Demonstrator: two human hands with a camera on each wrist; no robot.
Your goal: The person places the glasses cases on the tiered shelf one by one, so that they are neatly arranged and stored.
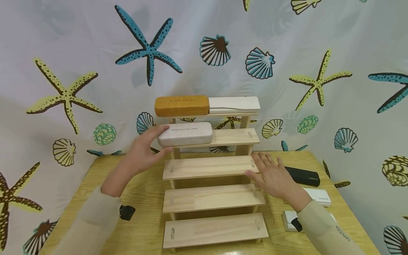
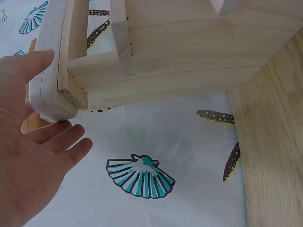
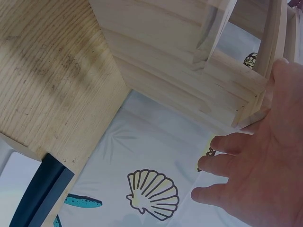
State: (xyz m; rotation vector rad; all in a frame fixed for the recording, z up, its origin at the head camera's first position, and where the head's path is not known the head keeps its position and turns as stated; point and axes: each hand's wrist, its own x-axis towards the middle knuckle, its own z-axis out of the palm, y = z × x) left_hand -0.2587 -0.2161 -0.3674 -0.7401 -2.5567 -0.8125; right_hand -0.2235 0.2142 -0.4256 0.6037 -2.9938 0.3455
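Note:
A pale glasses case (image 1: 185, 134) with printed lettering lies on the left part of the rack's second shelf from the top. My left hand (image 1: 145, 150) is at its left end, with the index finger on top and the thumb at the front; in the left wrist view, the other fingers (image 2: 66, 139) spread just past that end. The wooden tiered rack (image 1: 210, 166) stands on the table. My right hand (image 1: 272, 177) rests at the right end of the third shelf, fingers extended, holding nothing; its thumb lies along the shelf's front.
On the top shelf, a mustard-brown glasses case (image 1: 181, 106) sits beside a white case (image 1: 234, 103). Right of the rack, a black case (image 1: 302, 176), a white case (image 1: 318, 197) and another white case (image 1: 288, 221) lie on the table (image 1: 137, 226). Behind hangs a patterned curtain (image 1: 191, 78).

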